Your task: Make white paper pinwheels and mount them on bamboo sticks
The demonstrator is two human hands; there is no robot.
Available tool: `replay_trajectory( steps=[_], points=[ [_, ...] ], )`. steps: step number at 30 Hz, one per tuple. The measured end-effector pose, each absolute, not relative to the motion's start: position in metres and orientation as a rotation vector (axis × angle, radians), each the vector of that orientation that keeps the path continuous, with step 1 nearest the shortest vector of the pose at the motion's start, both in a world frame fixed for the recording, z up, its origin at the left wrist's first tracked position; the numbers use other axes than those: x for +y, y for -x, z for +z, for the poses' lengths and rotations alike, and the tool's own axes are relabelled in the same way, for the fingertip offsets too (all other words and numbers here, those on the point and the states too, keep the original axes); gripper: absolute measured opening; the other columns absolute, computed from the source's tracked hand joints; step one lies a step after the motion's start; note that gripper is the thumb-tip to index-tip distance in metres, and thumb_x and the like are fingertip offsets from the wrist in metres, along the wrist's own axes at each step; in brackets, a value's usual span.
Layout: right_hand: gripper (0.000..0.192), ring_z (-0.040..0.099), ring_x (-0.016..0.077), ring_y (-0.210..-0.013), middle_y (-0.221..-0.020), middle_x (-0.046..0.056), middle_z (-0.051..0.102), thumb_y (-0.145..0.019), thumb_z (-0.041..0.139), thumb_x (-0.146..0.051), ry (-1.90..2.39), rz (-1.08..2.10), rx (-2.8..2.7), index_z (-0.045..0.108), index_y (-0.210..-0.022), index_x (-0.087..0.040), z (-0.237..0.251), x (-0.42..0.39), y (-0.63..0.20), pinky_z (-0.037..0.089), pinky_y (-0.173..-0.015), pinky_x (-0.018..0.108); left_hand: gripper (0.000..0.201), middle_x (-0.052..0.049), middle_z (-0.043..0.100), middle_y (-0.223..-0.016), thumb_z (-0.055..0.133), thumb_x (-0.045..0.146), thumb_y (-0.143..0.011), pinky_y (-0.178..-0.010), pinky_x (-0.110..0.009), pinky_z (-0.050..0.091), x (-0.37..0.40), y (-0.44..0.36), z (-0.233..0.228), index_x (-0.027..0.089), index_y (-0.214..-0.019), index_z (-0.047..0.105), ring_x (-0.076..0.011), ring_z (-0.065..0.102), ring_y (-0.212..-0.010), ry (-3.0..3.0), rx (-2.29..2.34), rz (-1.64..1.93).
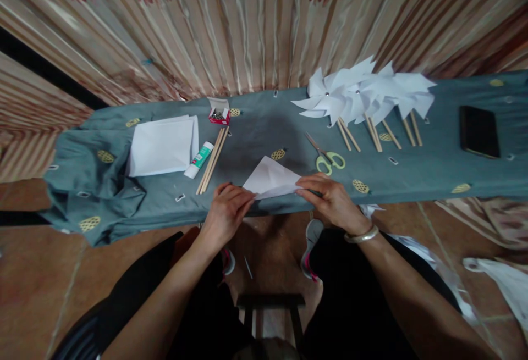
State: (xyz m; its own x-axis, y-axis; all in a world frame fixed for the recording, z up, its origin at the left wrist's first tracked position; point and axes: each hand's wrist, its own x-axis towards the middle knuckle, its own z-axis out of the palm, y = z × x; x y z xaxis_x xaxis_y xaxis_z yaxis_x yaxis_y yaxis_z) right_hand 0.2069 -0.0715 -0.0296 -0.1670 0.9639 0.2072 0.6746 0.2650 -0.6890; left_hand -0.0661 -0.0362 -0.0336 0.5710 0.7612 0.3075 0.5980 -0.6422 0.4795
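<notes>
A sheet of white paper (270, 177), folded to a triangle, lies at the front edge of the cloth-covered table. My left hand (229, 206) pinches its left corner. On the opposite corner, my right hand (330, 198) closes its fingers; a dark, thin object shows under them, its kind unclear. Just beyond my right hand rest scissors (328, 159) with light green handles, blades pointing away. Left of the folded paper are several wooden sticks (212, 161) and a green and white glue stick (199, 160).
A stack of white paper (163, 145) lies at left, near a small red box (219, 112) of metal pins. Several white paper pinwheels (363, 93) on sticks lie at the back right. Farther right is a black phone or wallet (479, 132). A curtain (264, 30) hangs behind.
</notes>
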Motion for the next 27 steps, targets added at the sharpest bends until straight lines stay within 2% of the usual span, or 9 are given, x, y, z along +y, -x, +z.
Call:
replay_trajectory(
  steps=[4,7,10,11,13,15,18,23,27],
  points=[
    [0.023,0.067,0.0199,-0.078,-0.084,0.004,0.074,-0.090,0.058,-0.039,1.585,0.662,-1.777,0.075,-0.094,-0.024,-0.032,-0.066,-0.204,0.054,-0.075,0.035,0.025,-0.005,0.072,-0.082,0.050,0.033,-0.096,-0.083,-0.040,0.050,-0.028,0.066,-0.036,0.018,-0.101,0.070,-0.0205,0.065,-0.080,-2.422,1.179,0.737],
    [0.025,0.068,0.0196,-0.075,-0.088,0.004,0.076,-0.087,0.061,-0.038,1.651,0.711,-1.695,0.073,-0.102,-0.022,-0.032,-0.061,-0.202,0.054,-0.069,0.032,0.031,-0.007,0.073,-0.088,0.052,0.034,-0.094,-0.082,-0.039,0.053,-0.022,0.066,-0.035,0.018,-0.119,0.063,-0.0221,0.066,-0.084,-2.398,1.278,0.767],
    [0.031,0.069,0.0191,-0.071,-0.087,0.004,0.077,-0.085,0.064,-0.038,1.689,0.766,-1.624,0.070,-0.110,-0.020,-0.032,-0.054,-0.200,0.054,-0.065,0.031,0.044,-0.012,0.067,-0.121,0.053,0.027,-0.093,-0.097,-0.046,0.048,-0.026,0.060,-0.028,0.019,-0.136,0.049,-0.0274,0.060,-0.116,-2.532,1.307,0.867],
    [0.033,0.069,0.0190,-0.070,-0.085,0.004,0.077,-0.084,0.065,-0.038,1.695,0.772,-1.615,0.069,-0.111,-0.020,-0.031,-0.052,-0.199,0.054,-0.064,0.030,0.046,-0.014,0.059,-0.135,0.052,0.024,-0.093,-0.105,-0.049,0.042,-0.029,0.056,-0.026,0.020,-0.138,0.046,-0.0294,0.049,-0.131,-2.611,1.284,0.885],
    [0.032,0.070,0.0191,-0.070,-0.085,0.004,0.078,-0.084,0.065,-0.038,1.693,0.764,-1.616,0.069,-0.110,-0.020,-0.031,-0.049,-0.198,0.054,-0.064,0.030,0.047,-0.014,0.051,-0.145,0.047,0.018,-0.094,-0.114,-0.053,0.031,-0.040,0.046,-0.024,0.021,-0.141,0.042,-0.0285,0.034,-0.143,-2.754,1.157,0.848],
    [0.031,0.071,0.0194,-0.071,-0.085,0.004,0.078,-0.083,0.066,-0.036,1.694,0.757,-1.620,0.069,-0.110,-0.020,-0.031,-0.047,-0.197,0.055,-0.065,0.031,0.047,-0.014,0.050,-0.146,0.042,0.016,-0.095,-0.117,-0.053,0.025,-0.051,0.036,-0.026,0.019,-0.142,0.040,-0.0264,0.029,-0.146,-2.844,1.038,0.668],
    [0.030,0.072,0.0204,-0.073,-0.085,0.004,0.078,-0.082,0.067,-0.032,1.731,0.749,-1.608,0.069,-0.110,-0.020,-0.030,-0.047,-0.195,0.056,-0.068,0.032,0.050,-0.016,0.044,-0.151,0.043,0.021,-0.096,-0.118,-0.054,0.023,-0.060,0.026,-0.034,0.014,-0.145,0.035,-0.0280,0.025,-0.147,-2.856,1.014,0.487],
    [0.030,0.073,0.0218,-0.077,-0.088,0.004,0.078,-0.080,0.068,-0.032,1.763,0.690,-1.611,0.069,-0.108,-0.022,-0.031,-0.047,-0.193,0.057,-0.071,0.034,0.062,-0.018,0.036,-0.155,0.053,0.033,-0.092,-0.117,-0.058,0.022,-0.058,0.025,-0.041,0.010,-0.146,0.033,-0.0346,0.020,-0.148,-2.828,1.053,0.361],
    [0.030,0.073,0.0224,-0.081,-0.094,0.005,0.078,-0.081,0.068,-0.032,1.763,0.641,-1.635,0.069,-0.109,-0.022,-0.031,-0.047,-0.193,0.058,-0.075,0.035,0.068,-0.017,0.034,-0.156,0.055,0.037,-0.090,-0.117,-0.058,0.022,-0.058,0.027,-0.042,0.011,-0.148,0.031,-0.0357,0.018,-0.148,-2.811,1.066,0.321]
  ],
)
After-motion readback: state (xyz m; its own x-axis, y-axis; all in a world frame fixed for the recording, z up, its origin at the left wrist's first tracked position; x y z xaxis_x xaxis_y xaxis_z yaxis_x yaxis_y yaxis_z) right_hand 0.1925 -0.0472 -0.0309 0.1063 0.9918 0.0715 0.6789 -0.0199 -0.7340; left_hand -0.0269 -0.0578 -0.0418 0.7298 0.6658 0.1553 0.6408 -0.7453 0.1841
